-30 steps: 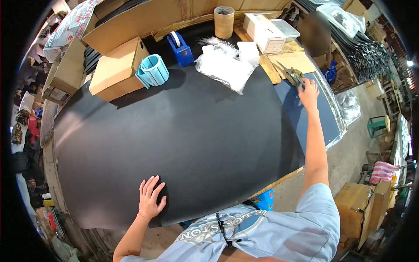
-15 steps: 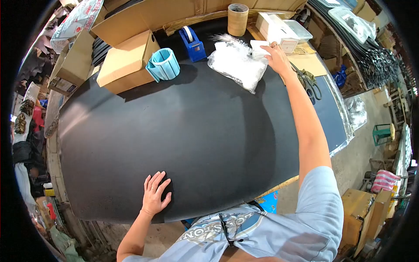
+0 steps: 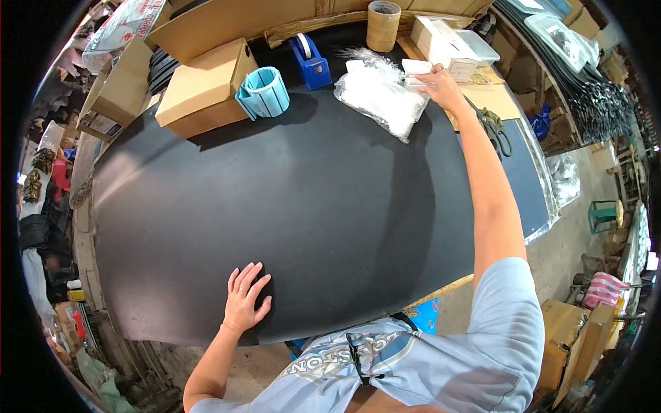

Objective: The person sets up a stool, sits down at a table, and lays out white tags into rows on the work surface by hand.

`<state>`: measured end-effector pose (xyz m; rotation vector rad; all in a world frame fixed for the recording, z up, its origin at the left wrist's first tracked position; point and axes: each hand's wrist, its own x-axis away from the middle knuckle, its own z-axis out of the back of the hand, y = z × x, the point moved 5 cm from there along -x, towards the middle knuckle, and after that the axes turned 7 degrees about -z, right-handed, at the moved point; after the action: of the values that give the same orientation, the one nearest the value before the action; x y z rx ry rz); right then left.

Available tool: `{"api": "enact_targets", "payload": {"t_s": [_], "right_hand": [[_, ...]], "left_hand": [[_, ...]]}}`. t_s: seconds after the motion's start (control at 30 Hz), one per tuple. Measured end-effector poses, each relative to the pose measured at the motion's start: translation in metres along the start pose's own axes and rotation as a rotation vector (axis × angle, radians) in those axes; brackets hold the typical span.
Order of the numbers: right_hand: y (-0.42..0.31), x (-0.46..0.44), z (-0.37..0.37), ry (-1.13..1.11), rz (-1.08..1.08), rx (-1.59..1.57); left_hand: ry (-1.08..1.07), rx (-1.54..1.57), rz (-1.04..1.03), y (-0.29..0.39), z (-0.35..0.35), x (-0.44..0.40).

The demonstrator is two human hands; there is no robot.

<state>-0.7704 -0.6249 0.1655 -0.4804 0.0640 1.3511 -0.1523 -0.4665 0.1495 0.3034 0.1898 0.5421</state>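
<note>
My left hand [image 3: 244, 303] lies flat on the black tabletop [image 3: 255, 199] near its front edge, fingers spread and nothing in it. At the far right, my right hand [image 3: 444, 89] reaches out with its fingers closed on a small white box [image 3: 415, 67]. Part of that box is hidden by the fingers. Just left of it lies a clear plastic bag with white contents [image 3: 382, 100]. A larger open white box [image 3: 444, 47] stands behind the hand. Dark-handled scissors [image 3: 499, 134] rest beside my right forearm.
Along the back stand a cardboard box [image 3: 206, 86], a light-blue ribbed roll [image 3: 265, 93], a blue tape dispenser [image 3: 311, 63] and a tan cylinder [image 3: 383, 26]. A clear plastic container [image 3: 478, 47] sits at the back right. A green stool [image 3: 604, 215] is on the floor.
My right hand has shifted slightly, and its fingers are now further over the small white box's near side. My left hand stays flat on the tabletop. The view has tilted slightly.
</note>
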Motion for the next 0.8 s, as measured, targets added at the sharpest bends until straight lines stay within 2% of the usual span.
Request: {"api": "enact_targets", "payload": {"t_s": [0.1,0.3,0.4,0.47,0.53,0.57,0.63,0.67,0.73,0.77,0.8], "right_hand": [[-0.004,-0.002,0.005,0.036,0.095,-0.02],[-0.006,-0.014,0.0,-0.126,-0.029,0.085],[-0.016,-0.008,0.019,-0.13,0.012,0.084],[-0.005,-0.003,0.026,-0.055,0.037,0.011],[-0.011,0.014,0.062,0.168,-0.029,0.049],[-0.016,0.025,0.073,0.158,-0.03,0.046],[-0.013,0.048,0.092,0.202,-0.248,-0.054],[-0.019,0.062,0.094,0.195,-0.253,-0.057],[-0.03,0.1,0.075,-0.262,-0.506,-0.599],[-0.058,0.121,0.075,-0.247,-0.495,-0.657],[-0.062,0.138,0.054,-0.382,-0.564,-0.844]], "left_hand": [[-0.001,0.004,-0.003,0.001,-0.001,0.0],[-0.008,-0.005,0.007,0.0,-0.001,-0.001],[-0.015,-0.013,0.008,0.0,0.0,0.001],[-0.015,-0.005,0.002,0.0,-0.001,0.0],[-0.014,-0.005,-0.004,0.001,0.0,-0.001],[-0.005,-0.004,-0.01,0.001,0.0,0.0],[0.005,-0.005,-0.02,0.002,0.001,-0.001],[0.014,-0.004,-0.024,0.002,0.001,-0.001],[0.024,-0.005,-0.031,0.003,0.001,0.0],[0.036,0.003,-0.035,0.004,0.002,0.0],[0.037,0.002,-0.036,0.005,0.0,0.001]]}}
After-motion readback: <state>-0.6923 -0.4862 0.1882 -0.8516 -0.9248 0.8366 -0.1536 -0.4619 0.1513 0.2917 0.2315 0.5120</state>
